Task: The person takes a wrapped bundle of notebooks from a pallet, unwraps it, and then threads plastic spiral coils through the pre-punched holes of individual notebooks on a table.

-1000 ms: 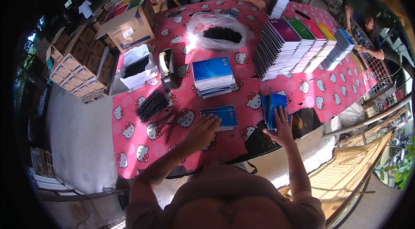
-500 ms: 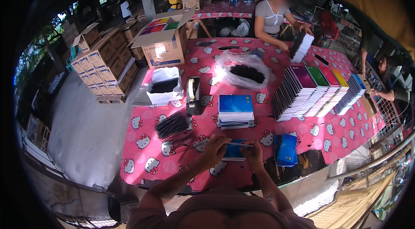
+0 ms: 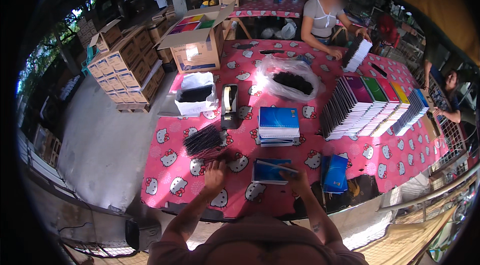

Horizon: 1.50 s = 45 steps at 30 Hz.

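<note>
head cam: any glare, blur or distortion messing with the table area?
Head view: heavy fisheye bending with a black rim; glare blows out the clear plastic bag; a co-worker's face is blurred; left hand, right hand and blue notebook are evenly lit, slightly soft.

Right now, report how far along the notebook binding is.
Done, by the look of it: a blue bound notebook lies set aside to the right. In hand: the right hand rests on a blue notebook while the left hand reaches toward the black spiral coils. Left: the stack of blue notebooks and the rows of coloured ones behind.
</note>
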Available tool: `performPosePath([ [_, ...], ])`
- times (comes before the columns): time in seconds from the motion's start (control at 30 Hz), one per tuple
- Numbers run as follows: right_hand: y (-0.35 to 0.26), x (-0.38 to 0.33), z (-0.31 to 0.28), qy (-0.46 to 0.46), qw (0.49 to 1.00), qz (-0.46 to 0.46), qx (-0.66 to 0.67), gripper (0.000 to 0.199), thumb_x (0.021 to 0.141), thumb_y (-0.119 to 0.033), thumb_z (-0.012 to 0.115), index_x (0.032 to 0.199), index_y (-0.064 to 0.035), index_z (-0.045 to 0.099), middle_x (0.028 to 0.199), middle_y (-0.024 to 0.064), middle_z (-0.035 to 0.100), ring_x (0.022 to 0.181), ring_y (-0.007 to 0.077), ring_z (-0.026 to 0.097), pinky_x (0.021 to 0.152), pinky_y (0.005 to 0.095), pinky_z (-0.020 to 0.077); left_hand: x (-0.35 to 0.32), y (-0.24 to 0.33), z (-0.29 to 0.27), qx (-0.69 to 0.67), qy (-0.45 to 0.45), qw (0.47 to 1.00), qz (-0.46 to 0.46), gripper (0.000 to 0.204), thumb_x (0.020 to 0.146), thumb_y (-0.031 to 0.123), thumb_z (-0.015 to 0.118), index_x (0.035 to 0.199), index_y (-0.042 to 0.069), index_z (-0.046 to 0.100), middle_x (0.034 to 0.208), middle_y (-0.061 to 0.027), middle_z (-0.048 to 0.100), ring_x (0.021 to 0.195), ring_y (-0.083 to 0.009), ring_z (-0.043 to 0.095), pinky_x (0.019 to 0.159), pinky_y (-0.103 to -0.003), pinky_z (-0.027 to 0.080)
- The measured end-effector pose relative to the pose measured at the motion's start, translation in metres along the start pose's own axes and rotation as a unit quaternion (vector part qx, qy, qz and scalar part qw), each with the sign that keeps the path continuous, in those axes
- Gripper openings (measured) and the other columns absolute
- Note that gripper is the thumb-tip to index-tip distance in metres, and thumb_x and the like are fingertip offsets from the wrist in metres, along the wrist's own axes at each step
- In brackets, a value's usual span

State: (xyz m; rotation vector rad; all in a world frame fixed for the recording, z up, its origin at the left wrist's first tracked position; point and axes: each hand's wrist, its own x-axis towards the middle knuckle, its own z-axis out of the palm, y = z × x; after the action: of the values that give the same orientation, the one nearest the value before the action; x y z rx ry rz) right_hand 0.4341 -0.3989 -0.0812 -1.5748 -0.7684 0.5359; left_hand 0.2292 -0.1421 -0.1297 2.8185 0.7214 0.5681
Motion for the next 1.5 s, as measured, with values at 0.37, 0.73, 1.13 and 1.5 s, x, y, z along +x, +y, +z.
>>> performPosePath([
  [0.37,0.012,0.004,-0.004,0.014,0.999,0.030,0.039,0.026,0.088,-0.008,0.072,0.113,-0.0048,0.070,0.095,0.0014,0.070,0.085,0.0083,0.062,0.076,0.0247,0.0504,0.003,-0.001,-0.008,-0.012,0.030,0.999,0.003,0.041,0.086,0.008,0.056,0.127,0.003,0.051,0.102,-0.0180,0.059,0.094,-0.0381,0.059,0.078,-0.046,0.052],
  [0.73,-0.005,0.000,-0.003,0.015,0.999,0.028,0.003,0.026,0.088,-0.010,0.071,0.113,-0.0055,0.071,0.093,0.0024,0.070,0.084,0.0084,0.060,0.076,0.0261,0.0492,0.015,0.008,-0.024,-0.073,0.044,0.993,-0.077,0.032,0.092,0.009,0.056,0.123,0.005,0.053,0.098,-0.0206,0.063,0.092,-0.0410,0.063,0.070,-0.049,0.053],
  [1.13,0.012,-0.001,-0.003,0.026,0.997,0.052,0.043,0.026,0.089,-0.010,0.071,0.114,-0.0037,0.070,0.094,0.0004,0.069,0.084,0.0071,0.058,0.075,0.0235,0.0468,0.027,-0.028,-0.022,-0.586,-0.219,0.693,-0.359,0.036,0.101,0.041,0.054,0.095,0.006,0.061,0.064,-0.0020,0.059,0.043,-0.0105,0.047,0.038,-0.024,0.037],
  [1.5,-0.003,0.003,-0.006,0.009,0.999,0.038,-0.032,0.027,0.089,-0.011,0.071,0.115,-0.0053,0.071,0.095,0.0005,0.070,0.085,0.0066,0.058,0.075,0.0235,0.0464,0.042,0.055,-0.071,-0.607,-0.145,0.767,-0.148,0.030,0.099,0.031,0.058,0.114,0.006,0.063,0.085,-0.0078,0.063,0.071,-0.0146,0.062,0.060,-0.027,0.049],
])
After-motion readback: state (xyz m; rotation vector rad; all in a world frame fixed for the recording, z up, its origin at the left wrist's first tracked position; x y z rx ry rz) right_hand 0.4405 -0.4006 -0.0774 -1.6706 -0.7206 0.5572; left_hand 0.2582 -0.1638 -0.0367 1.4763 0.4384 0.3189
